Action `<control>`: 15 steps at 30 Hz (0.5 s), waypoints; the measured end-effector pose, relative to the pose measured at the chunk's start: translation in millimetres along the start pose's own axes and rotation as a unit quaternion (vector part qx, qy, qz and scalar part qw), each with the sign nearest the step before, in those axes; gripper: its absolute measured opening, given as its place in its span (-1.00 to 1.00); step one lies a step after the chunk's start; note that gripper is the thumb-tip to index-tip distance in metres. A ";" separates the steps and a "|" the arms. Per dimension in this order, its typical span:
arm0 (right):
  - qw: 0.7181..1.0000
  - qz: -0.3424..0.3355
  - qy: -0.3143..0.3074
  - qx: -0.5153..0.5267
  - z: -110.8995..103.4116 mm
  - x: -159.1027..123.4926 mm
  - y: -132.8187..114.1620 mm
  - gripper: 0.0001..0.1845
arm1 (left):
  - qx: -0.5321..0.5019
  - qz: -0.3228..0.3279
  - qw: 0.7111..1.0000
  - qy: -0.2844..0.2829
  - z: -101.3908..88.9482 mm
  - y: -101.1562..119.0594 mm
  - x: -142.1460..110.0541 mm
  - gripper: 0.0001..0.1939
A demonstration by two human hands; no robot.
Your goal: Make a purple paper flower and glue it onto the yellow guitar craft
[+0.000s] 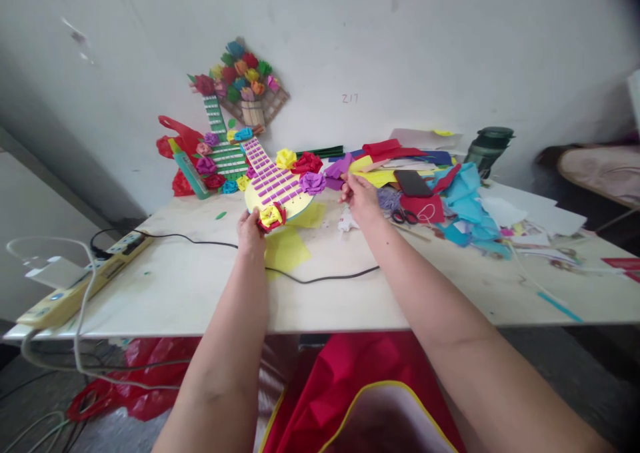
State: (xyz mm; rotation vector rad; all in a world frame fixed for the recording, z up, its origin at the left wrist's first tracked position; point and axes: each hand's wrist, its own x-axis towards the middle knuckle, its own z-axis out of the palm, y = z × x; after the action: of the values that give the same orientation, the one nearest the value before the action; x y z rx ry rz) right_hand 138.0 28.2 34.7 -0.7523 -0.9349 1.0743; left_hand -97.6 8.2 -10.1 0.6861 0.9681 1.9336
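While your left hand [251,233] grips the near left edge of the flat, round-bodied yellow board [295,204] above the pale table [185,293], your right hand [361,200] hovers right of its ruffled purple flower [313,183], fingers drawn narrow; whether they pinch anything, I cannot tell. Crumpled blue material [464,196] lies farther right.
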 end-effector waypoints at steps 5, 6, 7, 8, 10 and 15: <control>0.995 -0.068 0.073 0.002 -7.6 7.6 -8.0 -0.73 | 0.004 0.000 1.000 0.007 -0.7 -1.2 1.3 -0.81; 0.995 -0.066 0.078 -0.004 -6.6 7.3 -7.1 -0.75 | 0.002 -0.001 1.000 0.009 -0.6 -1.1 1.5 -0.80; 0.995 -0.058 0.079 -0.009 -4.7 6.3 -5.6 -0.77 | -0.001 -0.004 1.000 0.013 -0.5 -0.7 1.5 -0.80; 0.996 -0.045 0.078 -0.015 -2.1 4.8 -4.0 -0.79 | -0.005 -0.007 1.000 0.016 -0.2 -0.2 1.4 -0.81; 0.997 -0.021 0.061 -0.036 3.1 1.3 -1.3 -0.79 | -0.015 -0.014 1.000 0.022 0.5 1.1 0.8 -0.83; 0.987 -0.013 0.026 -0.161 -6.3 4.3 -6.8 -0.72 | -0.025 -0.018 0.999 0.026 1.4 3.0 -0.6 -0.83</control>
State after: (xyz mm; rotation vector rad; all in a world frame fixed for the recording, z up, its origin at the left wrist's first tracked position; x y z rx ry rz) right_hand 147.1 29.8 39.0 -1.0249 -1.0851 0.8864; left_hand -97.5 7.2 -6.9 0.5880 0.9537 1.9452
